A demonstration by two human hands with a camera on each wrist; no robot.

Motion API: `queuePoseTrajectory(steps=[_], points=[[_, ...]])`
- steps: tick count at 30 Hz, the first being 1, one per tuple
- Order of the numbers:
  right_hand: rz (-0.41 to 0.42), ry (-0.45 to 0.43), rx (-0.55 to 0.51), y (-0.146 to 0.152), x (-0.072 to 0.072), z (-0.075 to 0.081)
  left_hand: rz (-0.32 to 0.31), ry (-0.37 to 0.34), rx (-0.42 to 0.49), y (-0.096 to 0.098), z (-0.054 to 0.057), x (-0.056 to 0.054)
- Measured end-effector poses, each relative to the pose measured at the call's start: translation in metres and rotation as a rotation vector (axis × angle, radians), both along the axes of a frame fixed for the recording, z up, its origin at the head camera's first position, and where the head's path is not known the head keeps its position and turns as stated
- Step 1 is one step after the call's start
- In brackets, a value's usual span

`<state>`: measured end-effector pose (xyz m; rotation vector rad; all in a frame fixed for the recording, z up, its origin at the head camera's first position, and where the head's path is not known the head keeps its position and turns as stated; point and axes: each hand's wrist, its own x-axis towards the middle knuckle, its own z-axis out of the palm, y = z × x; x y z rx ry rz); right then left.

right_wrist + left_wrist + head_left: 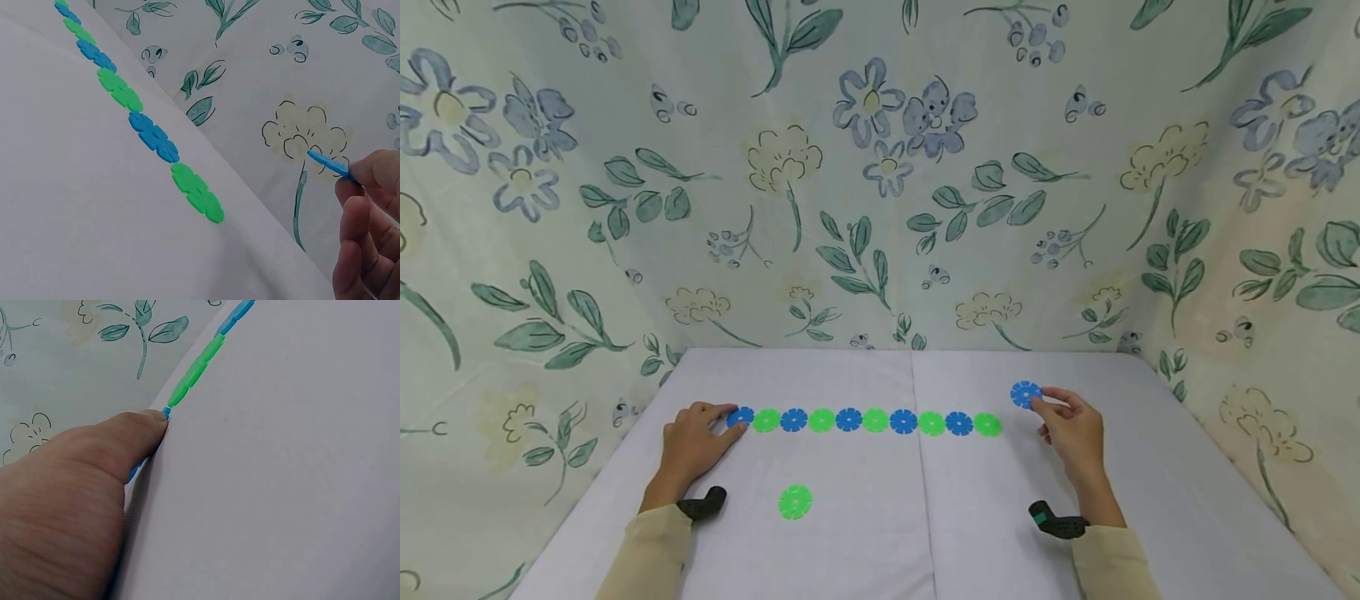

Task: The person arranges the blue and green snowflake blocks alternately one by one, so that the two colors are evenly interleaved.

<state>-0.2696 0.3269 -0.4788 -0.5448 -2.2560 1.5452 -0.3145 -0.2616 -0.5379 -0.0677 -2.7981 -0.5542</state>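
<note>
A row of notched plastic snowflake discs lies across the white table, blue and green by turns. My left hand (695,442) pinches the blue snowflake disc (742,417) at the row's left end between thumb and fingers; the left wrist view shows the thumb (140,434) over its edge. A green snowflake disc (988,425) forms the right end of the row. Beyond it and higher in view, my right hand (1075,429) holds another blue snowflake disc (1025,394) by its edge. From the right wrist this held disc (330,164) appears nearly edge-on, apart from the row.
A single green snowflake disc (795,502) lies nearer me, below the row's left part. The white cloth (857,550) has a crease running front to back. Flower-patterned curtains (880,250) enclose the table at the back and both sides.
</note>
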Motion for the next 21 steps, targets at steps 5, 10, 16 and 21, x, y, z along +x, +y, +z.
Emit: queuePoseTrajectory(steps=[5, 10, 16, 21], points=[[-0.027, -0.032, -0.011, 0.000, -0.003, -0.007, 0.000, 0.007, 0.000, 0.000, -0.002, -0.001], [-0.040, -0.082, 0.018, -0.001, -0.002, -0.012, -0.001, 0.010, 0.001, -0.001, -0.003, -0.001], [-0.016, -0.126, 0.079, -0.002, -0.004, -0.018, -0.005, 0.010, 0.003, -0.001, -0.003, -0.002], [-0.014, -0.173, 0.098, -0.003, -0.006, -0.023, -0.004, 0.010, 0.006, -0.001, -0.003, -0.001]])
